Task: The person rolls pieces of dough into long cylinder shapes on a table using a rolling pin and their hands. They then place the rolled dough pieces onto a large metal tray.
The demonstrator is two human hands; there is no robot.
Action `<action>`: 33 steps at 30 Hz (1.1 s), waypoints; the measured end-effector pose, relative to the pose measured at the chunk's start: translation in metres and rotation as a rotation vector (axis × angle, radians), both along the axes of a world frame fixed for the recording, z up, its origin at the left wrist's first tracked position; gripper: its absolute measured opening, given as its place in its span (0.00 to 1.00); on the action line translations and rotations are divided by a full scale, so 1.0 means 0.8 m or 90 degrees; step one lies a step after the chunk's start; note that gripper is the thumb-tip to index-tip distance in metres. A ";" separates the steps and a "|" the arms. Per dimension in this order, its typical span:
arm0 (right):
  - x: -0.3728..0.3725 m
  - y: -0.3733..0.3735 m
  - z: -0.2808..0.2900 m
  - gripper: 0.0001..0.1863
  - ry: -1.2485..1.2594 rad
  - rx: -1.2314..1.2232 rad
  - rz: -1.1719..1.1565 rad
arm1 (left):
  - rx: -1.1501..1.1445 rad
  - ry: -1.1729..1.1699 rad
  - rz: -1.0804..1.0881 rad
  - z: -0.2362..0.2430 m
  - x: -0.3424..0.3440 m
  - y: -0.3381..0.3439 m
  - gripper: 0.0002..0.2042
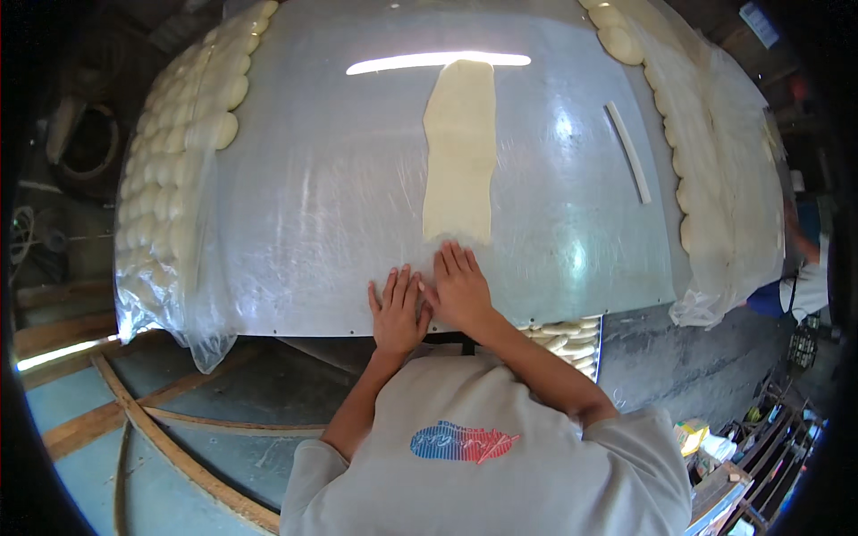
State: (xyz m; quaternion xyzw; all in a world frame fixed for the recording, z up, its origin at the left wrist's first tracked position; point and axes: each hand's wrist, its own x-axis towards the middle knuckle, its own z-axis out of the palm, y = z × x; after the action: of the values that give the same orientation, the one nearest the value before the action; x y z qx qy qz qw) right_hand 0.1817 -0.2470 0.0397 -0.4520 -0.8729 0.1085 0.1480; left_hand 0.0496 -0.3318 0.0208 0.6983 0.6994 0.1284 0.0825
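A long flat strip of pale dough (460,152) lies lengthwise on the shiny metal table (313,179), reaching from the middle toward the far side. My right hand (460,288) rests flat at the strip's near end, fingers stretched forward and close to the dough's edge. Just left of it, my left hand (399,308) lies palm down on the metal near the front edge, its fingers a little apart. The two thumbs meet or nearly meet. Neither hand grips anything visible; what lies under the palms is hidden.
Rows of dough pieces (228,130) sit along the left under clear plastic (206,295). More dough under a plastic sheet (733,196) lines the right side. A thin pale stick (629,152) lies right of the strip. Another person's arm (802,237) shows at the far right.
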 end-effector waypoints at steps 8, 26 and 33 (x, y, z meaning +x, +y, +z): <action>-0.006 0.029 0.002 0.33 0.046 -0.013 -0.013 | 0.020 -0.005 -0.004 -0.006 0.004 0.006 0.25; 0.077 0.048 0.037 0.22 0.118 -0.148 0.005 | 0.173 -0.691 0.304 0.006 -0.018 0.097 0.18; 0.112 0.220 0.016 0.18 0.183 -0.032 -0.121 | 0.213 -0.735 0.229 0.034 -0.042 0.339 0.13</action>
State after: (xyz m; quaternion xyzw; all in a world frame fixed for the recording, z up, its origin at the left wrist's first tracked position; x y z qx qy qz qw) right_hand 0.2713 -0.0708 0.0525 -0.5160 -0.7930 0.1795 0.2697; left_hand 0.0163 -0.0605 0.0481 0.3912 0.6191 0.6043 0.3138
